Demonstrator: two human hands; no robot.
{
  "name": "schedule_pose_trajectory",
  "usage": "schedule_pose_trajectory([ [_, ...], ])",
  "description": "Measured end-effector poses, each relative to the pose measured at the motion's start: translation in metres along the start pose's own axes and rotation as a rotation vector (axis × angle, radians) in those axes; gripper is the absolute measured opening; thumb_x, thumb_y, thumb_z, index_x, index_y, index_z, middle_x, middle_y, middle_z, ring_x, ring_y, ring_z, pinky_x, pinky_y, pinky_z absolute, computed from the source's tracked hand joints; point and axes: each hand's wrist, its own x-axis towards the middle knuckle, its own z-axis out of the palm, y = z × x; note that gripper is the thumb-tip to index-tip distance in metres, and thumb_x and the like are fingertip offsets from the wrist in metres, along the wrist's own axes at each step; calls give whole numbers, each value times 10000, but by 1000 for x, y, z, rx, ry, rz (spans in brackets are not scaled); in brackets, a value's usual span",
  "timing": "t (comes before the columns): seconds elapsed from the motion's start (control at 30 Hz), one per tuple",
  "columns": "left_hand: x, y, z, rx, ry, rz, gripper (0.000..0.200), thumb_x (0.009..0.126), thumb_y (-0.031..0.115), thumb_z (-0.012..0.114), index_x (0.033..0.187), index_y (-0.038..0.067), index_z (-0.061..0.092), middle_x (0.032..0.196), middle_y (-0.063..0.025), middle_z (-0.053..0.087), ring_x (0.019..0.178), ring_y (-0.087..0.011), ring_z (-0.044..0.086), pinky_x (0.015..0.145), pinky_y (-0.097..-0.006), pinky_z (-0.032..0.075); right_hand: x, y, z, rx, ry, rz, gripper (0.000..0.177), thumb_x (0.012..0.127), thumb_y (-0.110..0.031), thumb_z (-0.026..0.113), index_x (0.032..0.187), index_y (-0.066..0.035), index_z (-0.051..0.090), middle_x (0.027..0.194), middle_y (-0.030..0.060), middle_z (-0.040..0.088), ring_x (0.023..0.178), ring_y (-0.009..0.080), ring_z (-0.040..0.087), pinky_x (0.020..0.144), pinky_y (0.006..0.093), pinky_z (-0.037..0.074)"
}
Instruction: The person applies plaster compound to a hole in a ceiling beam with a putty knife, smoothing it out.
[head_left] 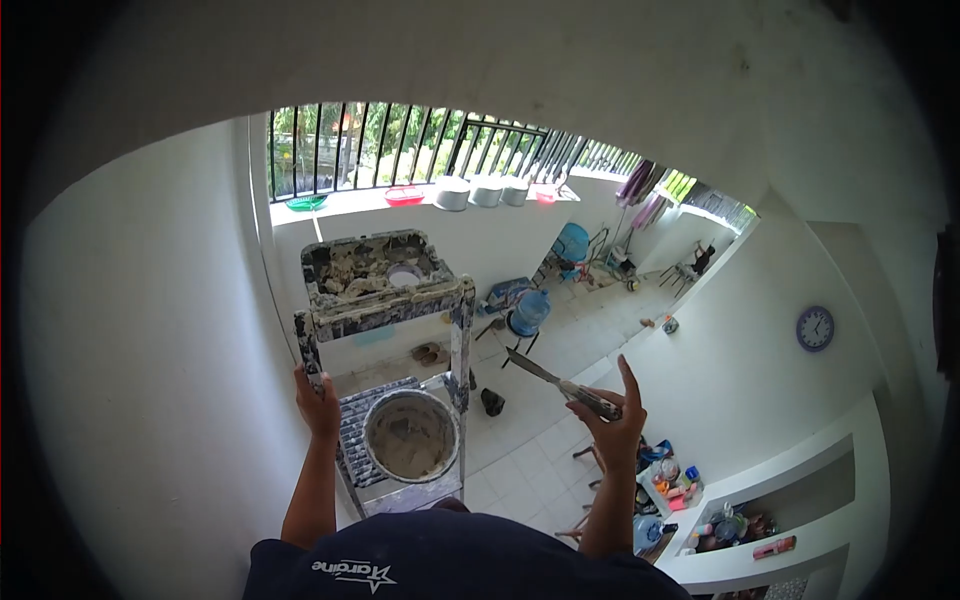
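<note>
My left hand (318, 402) is closed round the side rail of a stained stepladder (460, 345). My right hand (612, 425) grips the handle of a putty knife (540, 371), its blade pointing up and left and one finger raised. Dried plaster coats the ladder's top tray (345, 262), where a round whitish lid or cup (404, 274) lies. On the ribbed step below stands a round bucket (455, 436) with greyish-brown paste inside, between my two arms.
Metal pots (452, 194) and coloured baskets (405, 196) line the sill by the barred window. A blue water jug (530, 312) stands on the tiled floor below. At right are a wall clock (815, 328) and white shelves (850, 520) with household items.
</note>
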Motion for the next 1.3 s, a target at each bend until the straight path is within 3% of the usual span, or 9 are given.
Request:
schedule_pose_trajectory([
  [0.07,0,-10,4,51,67,123,348,931,79,589,1258,8,494,910,-211,633,798,-371,646,726,-404,509,24,-22,-25,79,125,-96,812,695,-76,916,1373,-15,475,936,183,756,894,244,749,790,318,591],
  [0.23,0,-3,-3,-88,-106,-203,379,914,59,593,1275,7,488,968,-251,642,880,-437,650,765,-451,510,86,-78,-94,63,414,-832,596,749,-6,857,1196,-46,465,1027,253,685,909,341,730,793,405,636],
  [0.37,-3,-13,2,11,19,9,403,901,53,607,1285,10,492,1010,-262,653,905,-447,659,767,-466,517,124,-160,-120,-4,558,-1167,544,849,-18,767,1194,-57,348,1016,338,645,900,407,714,755,410,658],
  [0.5,-1,-6,0,-5,11,-22,411,894,48,613,1285,12,491,1024,-264,656,929,-458,659,769,-473,516,162,-233,-102,-85,653,-1418,478,912,-74,712,1156,-1,308,980,251,634,888,358,729,679,373,692],
  [0.63,2,11,-9,-64,-79,-164,414,886,38,612,1280,24,485,1027,-256,660,943,-462,658,771,-473,515,200,-258,-102,-309,767,-1526,549,875,-40,744,1183,19,293,995,254,615,873,338,729,719,361,687],
  [0.7,-1,3,-5,-63,-43,-93,415,881,31,609,1276,30,482,1023,-249,663,942,-460,659,770,-477,515,212,-276,-89,-262,751,-1616,566,856,-48,770,1164,36,303,982,207,600,850,306,730,729,349,684],
  [0.93,-2,-6,-1,-21,1,-30,408,887,23,595,1277,35,475,992,-225,657,919,-417,665,794,-437,514,231,-298,-101,-340,782,-1607,586,818,7,793,1142,78,309,1037,239,599,870,298,728,776,346,675],
  [1.1,-2,-8,-1,-48,-40,-112,434,849,24,615,1264,22,488,1036,-262,659,960,-478,647,806,-508,512,243,-308,-101,-232,766,-1591,585,790,50,802,1135,106,333,1043,245,602,881,318,724,775,363,676],
  [1.3,0,-3,-3,-66,-25,-78,432,846,10,610,1261,19,490,1021,-264,659,946,-476,653,788,-497,517,234,-324,-85,-370,777,-1554,550,776,77,805,1123,96,379,940,262,657,841,329,732,754,401,678],
])
